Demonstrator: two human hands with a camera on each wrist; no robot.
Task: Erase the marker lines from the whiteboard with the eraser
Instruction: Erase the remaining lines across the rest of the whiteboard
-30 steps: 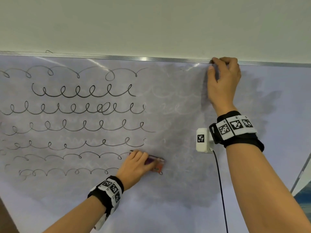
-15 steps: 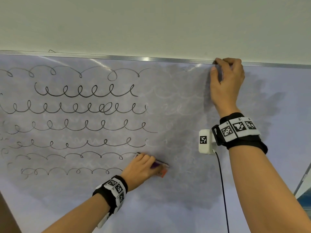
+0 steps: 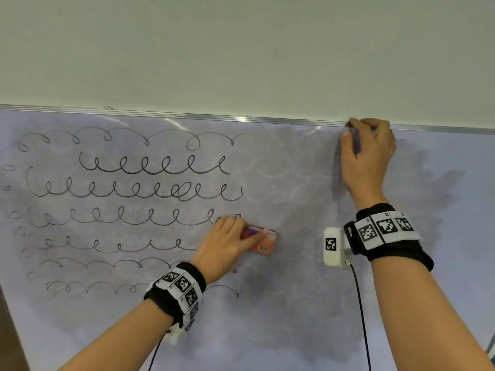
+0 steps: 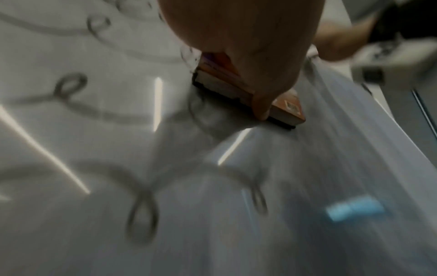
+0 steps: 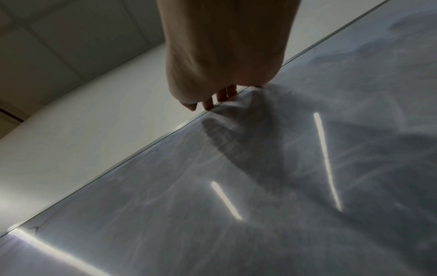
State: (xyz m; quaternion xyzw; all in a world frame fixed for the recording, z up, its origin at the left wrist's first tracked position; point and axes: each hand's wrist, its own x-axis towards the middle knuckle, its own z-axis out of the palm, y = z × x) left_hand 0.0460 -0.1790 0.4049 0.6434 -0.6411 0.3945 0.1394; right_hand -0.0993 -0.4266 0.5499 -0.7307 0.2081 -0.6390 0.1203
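The eraser (image 3: pixel 259 241) is being gripped by the left hand (image 3: pixel 227 247), fingers curled over its top and the thumb tucked along its near edge, and it is being pressed flat against the whiteboard (image 3: pixel 294 303) at the right-hand end of the looped marker lines (image 3: pixel 150 167). In the left wrist view the eraser (image 4: pixel 250 93) is being shown with its dark felt side down on the board, the picture itself being smeared by blur. Rows of black loops are being left standing across the left half of the board, while the patch right of the eraser is being shown as grey, smudged residue. The board's top metal frame (image 3: pixel 241 119) is being held by the right hand (image 3: pixel 368 153), fingers hooked over the rail and the thumb laid against the board face. Marker-patterned wristbands (image 3: pixel 385 231) are being worn on both wrists.
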